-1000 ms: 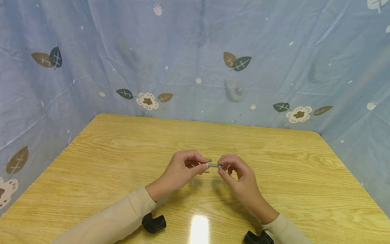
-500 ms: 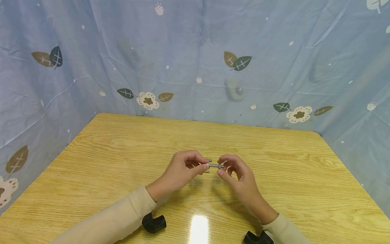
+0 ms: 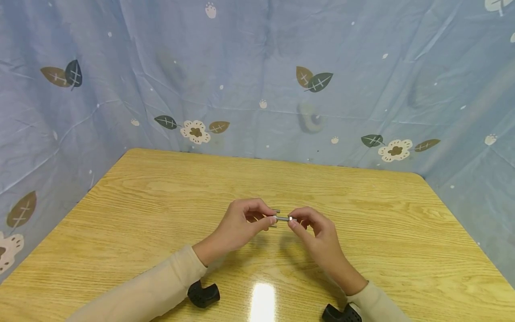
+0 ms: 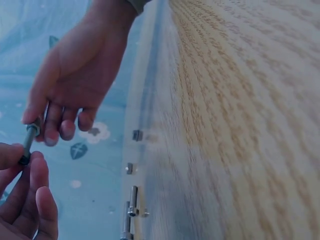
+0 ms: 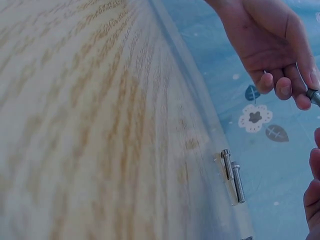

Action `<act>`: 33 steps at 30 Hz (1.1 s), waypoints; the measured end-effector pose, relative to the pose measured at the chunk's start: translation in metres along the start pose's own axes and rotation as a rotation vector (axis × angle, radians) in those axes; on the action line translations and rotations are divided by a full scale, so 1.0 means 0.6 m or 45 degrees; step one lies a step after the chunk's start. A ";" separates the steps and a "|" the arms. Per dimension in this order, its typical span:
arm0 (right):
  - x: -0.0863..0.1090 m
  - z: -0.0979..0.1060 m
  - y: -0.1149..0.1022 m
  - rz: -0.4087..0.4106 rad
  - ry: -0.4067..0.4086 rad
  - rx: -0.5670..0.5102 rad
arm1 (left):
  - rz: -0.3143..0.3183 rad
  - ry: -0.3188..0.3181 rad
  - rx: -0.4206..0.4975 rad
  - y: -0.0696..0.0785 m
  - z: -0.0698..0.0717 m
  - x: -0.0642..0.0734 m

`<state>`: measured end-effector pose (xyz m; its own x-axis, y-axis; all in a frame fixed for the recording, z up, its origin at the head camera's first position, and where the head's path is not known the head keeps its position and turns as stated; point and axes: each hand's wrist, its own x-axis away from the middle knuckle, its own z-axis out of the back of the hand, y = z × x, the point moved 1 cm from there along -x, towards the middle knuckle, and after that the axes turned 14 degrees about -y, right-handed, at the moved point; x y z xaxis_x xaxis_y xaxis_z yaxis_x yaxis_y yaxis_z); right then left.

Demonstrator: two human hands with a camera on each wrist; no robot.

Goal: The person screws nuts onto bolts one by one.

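Observation:
A silver bolt point(image 3: 283, 218) is held level above the table between the two hands. My left hand point(image 3: 241, 221) pinches its head end between thumb and fingers; in the left wrist view the dark bolt head point(image 4: 24, 160) shows at those fingertips. At the threaded end, my right hand point(image 3: 318, 228) pinches a hex nut point(image 3: 290, 219) with thumb and index finger. The right hand's other fingers curl loosely beneath. In the right wrist view, the left hand point(image 5: 272, 47) grips the bolt head point(image 5: 312, 95) at the right edge.
Two more bolts lie on the wooden table point(image 3: 161, 192), one long bolt point(image 5: 239, 185) beside another point(image 5: 227, 165). Further nuts point(image 4: 137, 135) lie there too. Blue printed curtain point(image 3: 249, 67) hangs round the table's far and side edges. Black wrist devices point(image 3: 203, 295) sit under the sleeves.
Half a second ago the right thumb and index finger stood loosened around the nut; now they have come together and pinch it. The left hand and bolt have stayed almost still.

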<state>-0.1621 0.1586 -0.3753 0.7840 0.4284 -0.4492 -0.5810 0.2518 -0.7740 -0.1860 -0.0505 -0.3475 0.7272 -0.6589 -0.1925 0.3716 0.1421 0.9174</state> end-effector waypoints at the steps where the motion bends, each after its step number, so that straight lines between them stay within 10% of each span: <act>1: 0.000 0.000 0.000 -0.016 0.000 0.002 | -0.003 -0.001 0.000 0.000 0.000 0.000; 12: -0.002 -0.001 0.002 0.139 0.014 0.001 | 0.014 0.010 0.008 0.000 0.002 -0.002; 27: -0.001 -0.001 0.000 -0.016 -0.007 -0.013 | 0.007 0.000 0.006 0.002 0.001 0.000; 33: -0.002 -0.001 0.003 0.109 0.004 0.003 | 0.017 -0.005 0.007 0.000 0.001 0.000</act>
<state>-0.1640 0.1577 -0.3764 0.7322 0.4455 -0.5151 -0.6464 0.2164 -0.7317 -0.1861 -0.0512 -0.3470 0.7298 -0.6598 -0.1788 0.3584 0.1467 0.9220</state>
